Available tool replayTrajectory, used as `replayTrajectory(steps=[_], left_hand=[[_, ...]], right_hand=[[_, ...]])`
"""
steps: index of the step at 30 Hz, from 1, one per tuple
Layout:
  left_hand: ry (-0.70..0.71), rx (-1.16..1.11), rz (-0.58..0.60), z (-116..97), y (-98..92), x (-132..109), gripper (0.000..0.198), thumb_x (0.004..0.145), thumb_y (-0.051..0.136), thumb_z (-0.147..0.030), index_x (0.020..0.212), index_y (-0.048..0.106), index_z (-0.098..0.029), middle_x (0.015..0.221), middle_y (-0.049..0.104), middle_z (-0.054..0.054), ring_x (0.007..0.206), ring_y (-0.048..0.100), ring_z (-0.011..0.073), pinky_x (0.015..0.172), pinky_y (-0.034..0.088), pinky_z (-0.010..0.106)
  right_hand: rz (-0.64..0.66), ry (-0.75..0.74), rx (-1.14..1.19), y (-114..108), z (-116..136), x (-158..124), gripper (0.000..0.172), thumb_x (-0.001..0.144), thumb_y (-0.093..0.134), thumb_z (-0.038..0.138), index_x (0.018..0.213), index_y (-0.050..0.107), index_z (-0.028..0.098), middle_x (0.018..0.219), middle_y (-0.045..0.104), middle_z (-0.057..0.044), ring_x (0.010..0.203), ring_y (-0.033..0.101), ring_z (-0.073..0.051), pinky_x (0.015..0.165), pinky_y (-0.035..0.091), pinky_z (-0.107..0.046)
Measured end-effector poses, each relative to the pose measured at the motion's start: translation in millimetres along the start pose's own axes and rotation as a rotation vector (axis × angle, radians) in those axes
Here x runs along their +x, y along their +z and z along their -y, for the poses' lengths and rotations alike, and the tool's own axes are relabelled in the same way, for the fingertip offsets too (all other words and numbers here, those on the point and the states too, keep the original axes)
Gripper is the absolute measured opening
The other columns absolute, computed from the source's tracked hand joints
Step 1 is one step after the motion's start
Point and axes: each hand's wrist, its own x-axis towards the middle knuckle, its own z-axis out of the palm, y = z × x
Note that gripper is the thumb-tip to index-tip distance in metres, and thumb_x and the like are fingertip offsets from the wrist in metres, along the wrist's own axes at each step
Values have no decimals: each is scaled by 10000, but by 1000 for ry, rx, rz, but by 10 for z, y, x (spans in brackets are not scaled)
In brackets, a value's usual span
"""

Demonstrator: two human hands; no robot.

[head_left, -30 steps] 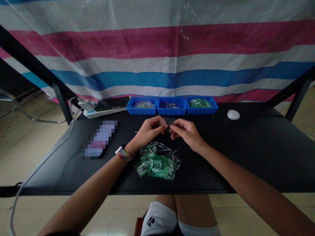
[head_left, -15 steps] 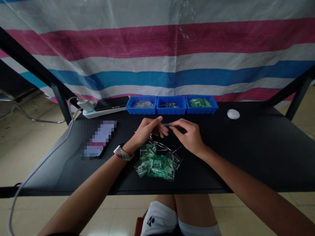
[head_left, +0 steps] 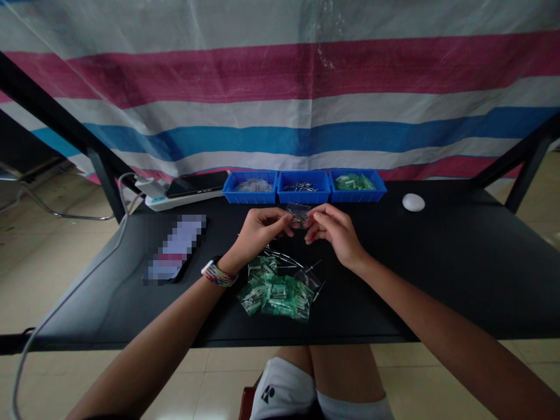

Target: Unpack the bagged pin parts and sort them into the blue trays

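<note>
Between my hands, over the black table, is a small clear bag (head_left: 299, 213) with something metallic in it. My left hand (head_left: 263, 230) pinches its left edge, thumb on top. My right hand (head_left: 336, 233) pinches the other edge with thumb and forefinger. Just below lie loose metal pins (head_left: 283, 257), partly hidden by my left hand. Nearer my body is a pile of green bags (head_left: 279, 293) with pale and metal pieces inside. Behind my hands stand three blue bins: the left bin (head_left: 250, 197) holds clear bags, the middle bin (head_left: 304, 197) metal pins, the right bin (head_left: 359, 196) green bags.
A phone (head_left: 177, 248) with a blurred screen lies left on the black table (head_left: 437, 280). A white power strip (head_left: 168, 202) with a dark device on it stands at the back left. At the right is a white oval object (head_left: 413, 202). A striped sheet hangs behind.
The thing between my fingers, seen before as a thin dark strip, now faces the camera as a clear bag. My left fingers have closed on its edge, and my right hand has turned slightly.
</note>
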Motion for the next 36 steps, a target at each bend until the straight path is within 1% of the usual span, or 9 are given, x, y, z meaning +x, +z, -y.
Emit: replayTrajectory(steps=[6,10,13,16,18,22,27,32,36], left_hand=[[45,58,30,-22,13,-20,418,968,719,-549,834,803,-161,730,781,68,630,689,158,598,497,244],[56,100,20,26,3,-23,495,990,662,-604,797,791,-167,717,773,68,653,699,175,608,496,258],[19,114,-20,71,-3,-19,628,1029,559,-641,662,749,-169,596,715,64,554,644,160,573,467,267],[-31,70,-27,67,1,-10,728,1037,490,-677,547,690,-178,506,656,70,463,583,146,533,441,278],[-53,41,-27,43,4,-2,747,1031,478,-691,520,676,-183,478,635,74,447,568,147,525,439,285],[-120,-63,57,13,-10,15,648,1013,528,-648,647,749,-161,548,687,83,512,627,163,557,476,284],[-148,-225,139,22,-18,17,280,903,728,-442,888,764,-165,735,763,55,625,719,169,584,519,258],[-171,-311,41,45,-11,43,232,858,788,-374,881,706,-158,781,750,33,603,729,142,562,517,227],[-167,-388,-162,126,-79,114,272,833,811,-378,889,672,-152,839,744,30,622,750,136,578,544,218]], right_hand=[[17,-4,-7,37,31,10,355,782,904,437,939,686,205,816,709,12,603,683,-133,594,620,-296],[3,-78,-92,40,13,10,326,802,887,441,915,697,200,815,707,1,616,680,-141,605,602,-306],[-12,-213,-248,42,30,-13,214,866,825,360,950,699,209,834,721,-13,659,695,-158,626,585,-310],[-47,-424,-484,43,73,-42,58,912,741,242,942,696,221,852,710,-19,691,674,-161,666,575,-322],[-72,-548,-617,38,103,-57,29,941,691,204,929,699,229,870,699,-25,715,658,-165,690,576,-331],[-80,-684,-731,15,132,-77,122,990,633,171,973,725,249,930,698,-43,774,671,-183,725,597,-349],[-100,-736,-817,-14,100,-82,190,986,635,128,1005,751,277,981,705,-60,885,716,-222,794,629,-384],[-108,-716,-829,-15,84,-84,324,987,604,99,1223,718,290,1181,699,-80,964,738,-223,929,643,-422],[-104,-667,-829,4,101,-97,374,970,575,76,1263,694,275,1226,690,-88,932,739,-212,933,636,-420]])
